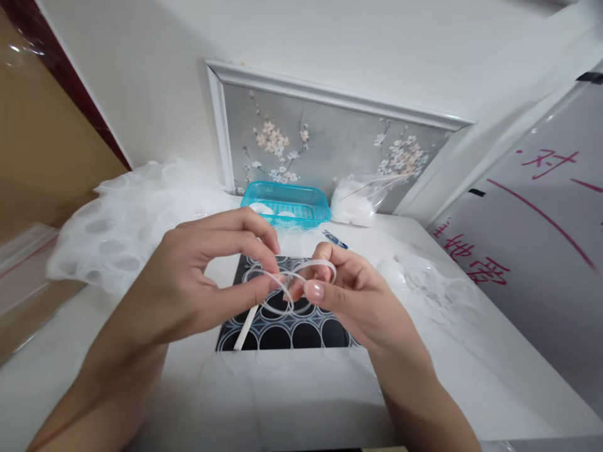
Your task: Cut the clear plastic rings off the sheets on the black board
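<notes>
Between my hands are thin white translucent rings (293,306), raised above the table. My left hand (202,270) pinches one ring between thumb and fingertips. My right hand (343,282) has its thumb and curled fingers on another ring (325,262), which overlaps the first. Whether the rings are joined cannot be made out. Below the hands lies a black mat (273,336) covered by a clear sheet with round outlines. A narrow white strip (245,329) rests on the mat's left part, its upper end hidden behind the left hand.
A large pile of white perforated sheet (117,232) stands at the left. Behind the mat are a blue plastic basket (301,194) with white pieces, a clear bag with white contents (355,204) and a small blue-and-white packet (335,238). Loose translucent rings (424,279) lie at the right.
</notes>
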{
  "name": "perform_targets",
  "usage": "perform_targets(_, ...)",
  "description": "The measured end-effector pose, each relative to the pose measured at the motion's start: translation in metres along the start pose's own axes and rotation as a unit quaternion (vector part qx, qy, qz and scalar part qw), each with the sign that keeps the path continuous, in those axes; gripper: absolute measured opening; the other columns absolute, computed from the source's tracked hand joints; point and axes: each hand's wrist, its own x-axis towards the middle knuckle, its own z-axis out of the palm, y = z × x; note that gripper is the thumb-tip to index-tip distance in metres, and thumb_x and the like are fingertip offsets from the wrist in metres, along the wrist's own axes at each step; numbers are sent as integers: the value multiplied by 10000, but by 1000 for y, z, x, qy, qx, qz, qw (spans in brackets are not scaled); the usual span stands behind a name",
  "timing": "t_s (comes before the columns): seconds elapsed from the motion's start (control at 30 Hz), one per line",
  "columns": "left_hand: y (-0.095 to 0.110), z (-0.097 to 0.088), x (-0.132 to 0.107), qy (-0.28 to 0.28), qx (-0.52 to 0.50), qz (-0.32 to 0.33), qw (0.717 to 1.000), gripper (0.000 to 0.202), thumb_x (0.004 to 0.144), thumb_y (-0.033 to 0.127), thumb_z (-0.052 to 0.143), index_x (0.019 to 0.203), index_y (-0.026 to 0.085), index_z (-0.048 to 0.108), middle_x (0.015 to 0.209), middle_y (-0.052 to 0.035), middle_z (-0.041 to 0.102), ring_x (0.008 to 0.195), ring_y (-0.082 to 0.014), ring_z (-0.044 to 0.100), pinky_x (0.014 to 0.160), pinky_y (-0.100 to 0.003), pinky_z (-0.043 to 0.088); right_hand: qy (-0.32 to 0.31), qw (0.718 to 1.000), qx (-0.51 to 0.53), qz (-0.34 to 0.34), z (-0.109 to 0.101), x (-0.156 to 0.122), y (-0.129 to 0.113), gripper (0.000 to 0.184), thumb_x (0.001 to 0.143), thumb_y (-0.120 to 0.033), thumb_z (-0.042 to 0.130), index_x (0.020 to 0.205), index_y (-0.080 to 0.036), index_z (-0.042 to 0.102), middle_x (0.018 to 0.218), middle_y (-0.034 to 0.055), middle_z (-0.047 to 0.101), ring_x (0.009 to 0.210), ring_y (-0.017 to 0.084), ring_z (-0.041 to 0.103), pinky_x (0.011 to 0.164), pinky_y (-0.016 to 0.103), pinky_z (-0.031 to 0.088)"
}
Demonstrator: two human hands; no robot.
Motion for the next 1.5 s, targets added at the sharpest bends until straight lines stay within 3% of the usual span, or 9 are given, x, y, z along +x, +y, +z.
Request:
perform_targets(0.23, 12, -1, -3, -55, 31, 10, 998, 131, 795, 119, 642, 762, 243, 671, 880, 22, 649, 770, -140, 616, 663, -250, 486, 7, 1000, -8, -3, 4, -8, -5, 284, 802, -213, 744, 714, -207, 474, 738, -29, 663, 742, 116, 638, 710, 262, 467)
perform_targets(0.47, 10, 2, 0, -55, 34, 13, 998, 137, 787, 99, 633, 751, 230, 656, 872, 17, 644, 769, -137, 614, 667, -252, 488, 29, 999, -33, 8, 3, -10, -6, 302, 777, -217, 760, 706, -204, 468, 700, -33, 616, 671, 108, 568, 598, 241, 401)
perform_targets(1.03, 13, -2, -2, -65, 14, 25, 998, 157, 778, 100, 639, 777, 256, 664, 882, 11, 647, 801, -166, 626, 642, -268, 500, 43, 999, -31, 11, 3, -9, -7, 315, 737, -200, 787, 690, -204, 475, 665, -49, 575, 632, 101, 562, 594, 232, 431)
perform_targets(1.2, 13, -4, -2, -68, 6, 3, 998, 161, 774, 100, 651, 774, 258, 677, 881, 10, 655, 794, -164, 626, 645, -264, 503, 45, 999, -14, 15, 3, -9, -8, 297, 742, -179, 781, 687, -201, 490, 647, -51, 593, 648, 104, 603, 621, 231, 449)
perform_targets(1.37, 2, 2, 5, -76, -135, -61, 986, 102, 785, 146, 677, 731, 232, 685, 826, -11, 647, 754, -161, 623, 651, -273, 512, 8, 996, 87, 22, 1, -2, -5, 306, 784, -166, 729, 645, -200, 458, 701, -28, 684, 631, 103, 639, 653, 242, 486)
perform_targets(1.5, -10, 12, 11, -117, -293, -160, 935, 147, 801, 234, 680, 658, 206, 660, 779, -24, 626, 684, -150, 601, 602, -268, 513, -2, 976, 201, 81, -3, 4, -2, 326, 771, -165, 725, 642, -203, 428, 724, -49, 696, 604, 88, 652, 622, 222, 498)
